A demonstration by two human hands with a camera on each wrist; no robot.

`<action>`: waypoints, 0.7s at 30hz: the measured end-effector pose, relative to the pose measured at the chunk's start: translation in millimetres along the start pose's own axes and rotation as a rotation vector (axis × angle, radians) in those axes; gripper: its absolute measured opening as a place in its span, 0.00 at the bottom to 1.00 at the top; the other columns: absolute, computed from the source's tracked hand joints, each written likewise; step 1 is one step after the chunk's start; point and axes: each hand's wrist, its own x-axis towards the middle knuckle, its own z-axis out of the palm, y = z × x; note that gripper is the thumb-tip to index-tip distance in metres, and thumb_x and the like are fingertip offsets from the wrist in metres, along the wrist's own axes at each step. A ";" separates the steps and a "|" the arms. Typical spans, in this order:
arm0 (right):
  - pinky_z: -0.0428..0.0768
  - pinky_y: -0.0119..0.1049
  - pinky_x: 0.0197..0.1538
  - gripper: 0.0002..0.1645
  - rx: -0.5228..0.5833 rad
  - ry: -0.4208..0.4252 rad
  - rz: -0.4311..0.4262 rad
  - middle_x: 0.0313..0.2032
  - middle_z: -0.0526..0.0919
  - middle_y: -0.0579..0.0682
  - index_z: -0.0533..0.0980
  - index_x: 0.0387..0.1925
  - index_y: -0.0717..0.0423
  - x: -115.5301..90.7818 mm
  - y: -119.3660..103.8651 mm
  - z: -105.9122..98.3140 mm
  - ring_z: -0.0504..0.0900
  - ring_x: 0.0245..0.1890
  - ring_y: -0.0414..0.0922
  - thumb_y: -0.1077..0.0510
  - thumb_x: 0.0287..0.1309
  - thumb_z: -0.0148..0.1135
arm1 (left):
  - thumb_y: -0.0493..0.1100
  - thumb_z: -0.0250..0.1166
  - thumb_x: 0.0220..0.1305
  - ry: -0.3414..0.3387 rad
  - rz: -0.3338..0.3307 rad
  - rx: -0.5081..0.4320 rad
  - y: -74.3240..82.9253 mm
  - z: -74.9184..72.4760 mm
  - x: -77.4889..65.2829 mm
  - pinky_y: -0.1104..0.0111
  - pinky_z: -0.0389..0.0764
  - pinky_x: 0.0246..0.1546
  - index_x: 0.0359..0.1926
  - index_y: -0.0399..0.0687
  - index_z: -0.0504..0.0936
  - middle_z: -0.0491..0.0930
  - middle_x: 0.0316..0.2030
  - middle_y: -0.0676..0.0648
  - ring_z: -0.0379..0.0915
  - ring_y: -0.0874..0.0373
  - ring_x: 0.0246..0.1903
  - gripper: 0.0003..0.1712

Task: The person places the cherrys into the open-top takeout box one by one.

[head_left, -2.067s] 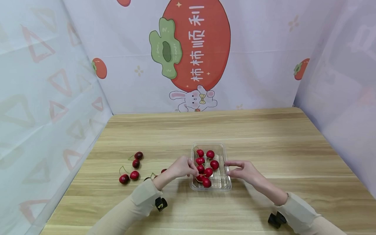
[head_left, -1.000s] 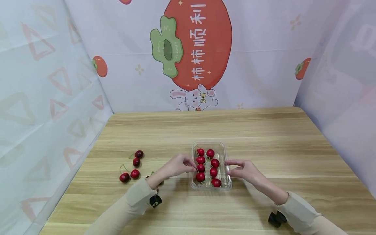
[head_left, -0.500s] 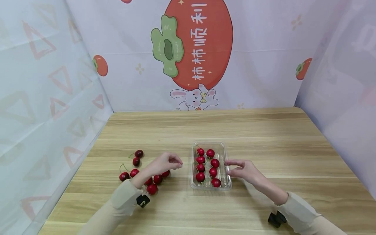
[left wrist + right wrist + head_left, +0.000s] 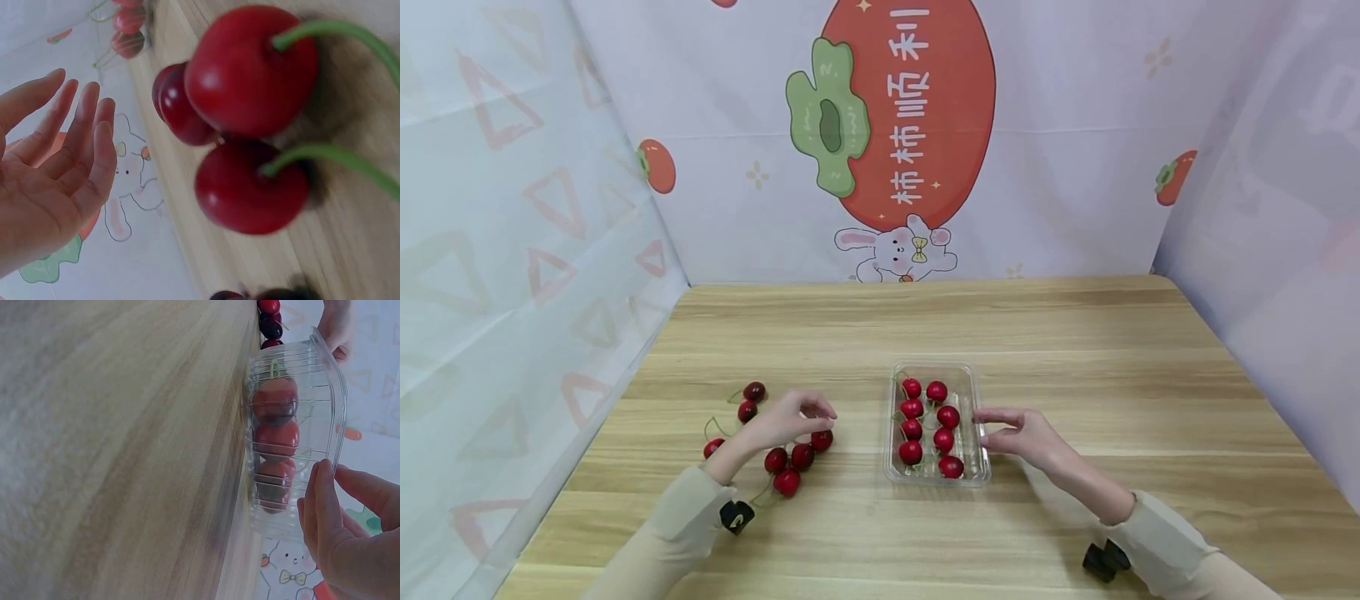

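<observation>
A clear plastic container (image 4: 973,383) stands mid-table, with red cherries (image 4: 948,417) lined up inside in two columns. My right hand (image 4: 1026,437) touches its right rim; in the right wrist view the nearly straight fingers (image 4: 326,500) rest against the outer wall. To the left of the container, my left hand (image 4: 786,421) hovers over loose cherries (image 4: 787,482), its fingers relaxed and nothing in them. Close in the left wrist view, two cherries (image 4: 253,72) with green stems lie below that open palm (image 4: 37,200), apart from it.
Farther left on the wooden table (image 4: 1075,333) lie two dark cherries (image 4: 754,392) and another cherry (image 4: 713,447) partly hidden by the left wrist. Printed cloth walls (image 4: 1037,167) enclose the table at the back and both sides.
My left hand let go at the container and moved left to the loose cherries. The lower right cherries in the container shifted into a second column. My right hand has stayed at the rim.
</observation>
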 end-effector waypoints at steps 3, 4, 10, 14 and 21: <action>0.75 0.36 0.46 0.30 0.013 -0.004 0.004 0.54 0.68 0.66 0.65 0.53 0.72 0.0 0.0 -0.4 0.79 0.42 0.51 0.62 0.49 0.61 | 0.37 0.59 0.57 0.011 -0.001 0.040 -6.7 -4.1 -5.2 0.70 0.74 0.33 0.36 0.36 0.79 0.79 0.32 0.49 0.72 0.58 0.33 0.09; 0.75 0.36 0.46 0.31 0.014 -0.006 0.004 0.54 0.68 0.66 0.65 0.53 0.73 0.1 0.0 -0.6 0.79 0.42 0.51 0.62 0.49 0.62 | 0.37 0.59 0.56 0.016 0.000 0.056 -9.3 -5.4 -7.0 0.70 0.74 0.33 0.36 0.36 0.79 0.79 0.32 0.49 0.72 0.59 0.33 0.08; 0.75 0.36 0.47 0.31 0.016 -0.017 0.003 0.54 0.67 0.67 0.65 0.54 0.73 -0.1 0.2 -1.0 0.79 0.42 0.50 0.61 0.49 0.61 | 0.34 0.61 0.53 0.041 -0.008 0.138 -23.5 -12.2 -16.1 0.72 0.72 0.29 0.34 0.38 0.79 0.79 0.28 0.50 0.71 0.60 0.30 0.06; 0.75 0.35 0.46 0.31 0.022 -0.012 0.004 0.54 0.67 0.67 0.65 0.54 0.74 -0.2 0.4 -0.8 0.79 0.42 0.51 0.62 0.49 0.61 | 0.32 0.61 0.52 0.035 -0.014 0.153 -31.0 -14.4 -19.2 0.71 0.72 0.30 0.34 0.38 0.79 0.78 0.28 0.50 0.71 0.59 0.30 0.06; 0.75 0.36 0.47 0.31 0.020 -0.002 0.010 0.54 0.68 0.67 0.65 0.53 0.73 -0.3 0.2 -0.1 0.80 0.41 0.49 0.62 0.49 0.61 | 0.30 0.62 0.50 0.049 -0.051 0.206 -45.8 -14.6 -20.6 0.70 0.72 0.31 0.33 0.38 0.78 0.77 0.28 0.49 0.71 0.59 0.30 0.07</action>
